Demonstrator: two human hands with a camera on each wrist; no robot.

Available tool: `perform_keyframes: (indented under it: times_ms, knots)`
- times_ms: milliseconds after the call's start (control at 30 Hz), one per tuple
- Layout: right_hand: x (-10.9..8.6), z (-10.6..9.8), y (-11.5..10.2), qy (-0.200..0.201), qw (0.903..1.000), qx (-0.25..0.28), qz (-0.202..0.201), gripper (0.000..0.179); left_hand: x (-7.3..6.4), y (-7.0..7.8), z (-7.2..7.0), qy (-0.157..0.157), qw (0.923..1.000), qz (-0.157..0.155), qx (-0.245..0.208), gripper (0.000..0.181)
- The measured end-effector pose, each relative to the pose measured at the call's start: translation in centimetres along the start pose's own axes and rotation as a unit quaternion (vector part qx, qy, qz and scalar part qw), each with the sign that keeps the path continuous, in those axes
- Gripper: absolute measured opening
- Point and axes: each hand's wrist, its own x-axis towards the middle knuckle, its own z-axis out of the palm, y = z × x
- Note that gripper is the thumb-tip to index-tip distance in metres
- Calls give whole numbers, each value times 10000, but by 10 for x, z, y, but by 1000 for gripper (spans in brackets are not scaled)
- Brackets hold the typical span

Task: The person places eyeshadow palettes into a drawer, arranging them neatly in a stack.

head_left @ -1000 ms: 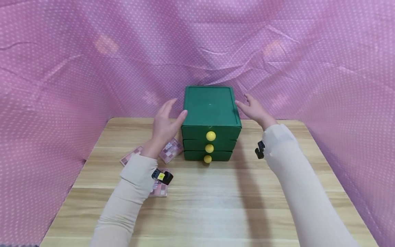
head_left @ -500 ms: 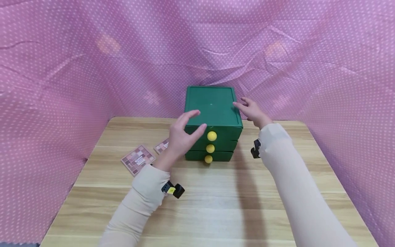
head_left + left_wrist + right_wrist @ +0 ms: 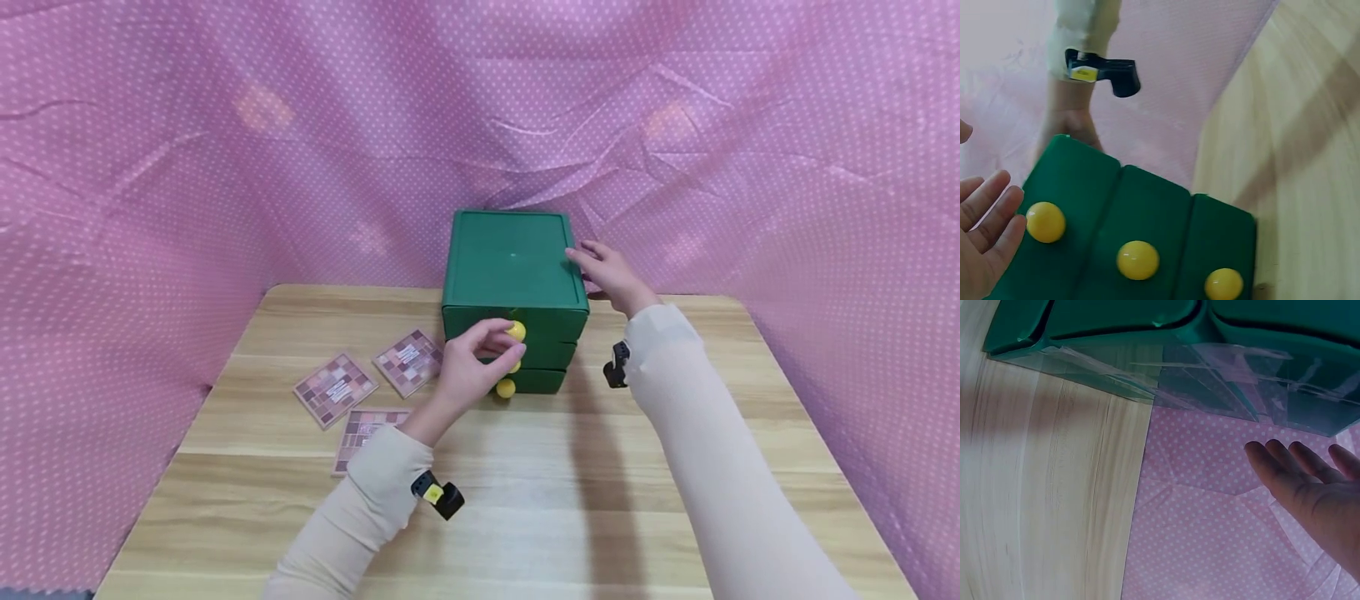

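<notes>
A green cabinet (image 3: 513,258) with three stacked drawers stands toward the back of the table, all drawers closed. Each drawer front has a round yellow knob. My left hand (image 3: 468,371) is at the top knob (image 3: 1046,222), its thumb and fingers still parted and its fingertips close beside it. The middle knob (image 3: 1138,260) and bottom knob (image 3: 1224,284) are untouched. At the cabinet's right side is my right hand (image 3: 611,273), thumb over the top edge. Its fingers extend along the clear side panel (image 3: 1210,375); firm contact cannot be told.
Three flat pink checkered palettes lie left of the cabinet: one at the far left (image 3: 336,389), one beside the cabinet (image 3: 408,362), one partly under the left forearm (image 3: 360,429). Pink dotted cloth (image 3: 360,133) hangs around the wooden table (image 3: 540,508).
My left hand has moved right and toward me, from the cabinet's left side to the top knob. The right hand has come slightly closer to the cabinet's right edge.
</notes>
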Motion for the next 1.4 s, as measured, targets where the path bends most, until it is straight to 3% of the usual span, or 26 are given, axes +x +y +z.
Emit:
perform_keyframes:
  times_ms: [167, 300, 467, 667, 733, 833, 1400]
  knots:
    - [0, 1, 0, -28, 9999, 96, 28, 75, -7, -15, 8, -165, 9973, -657, -280, 21]
    - [0, 4, -2, -59, 9999, 101, 10, 74, -11, -40, 16, -313, 9870, -1363, -797, 21]
    - [0, 6, -4, -106, 9998, 140, 39, 68, -7, -66, 24, -189, 9588, -2345, -1590, 34]
    - [0, 7, -3, -105, 9992, 371, 70, 58, 2, -75, 23, -101, 9255, -3274, -1903, 51]
    - [0, 7, -2, -87, 9990, 434, 72, 57, 4, -76, 22, -100, 9173, -3407, -2058, 53]
    - [0, 8, -1, -83, 9985, 528, 87, 56, 7, -79, 24, -103, 9112, -3456, -2240, 55]
    - [1, 6, 0, -323, 9958, 829, 221, 57, 12, -80, 29, 68, 9049, -3570, -2319, 53]
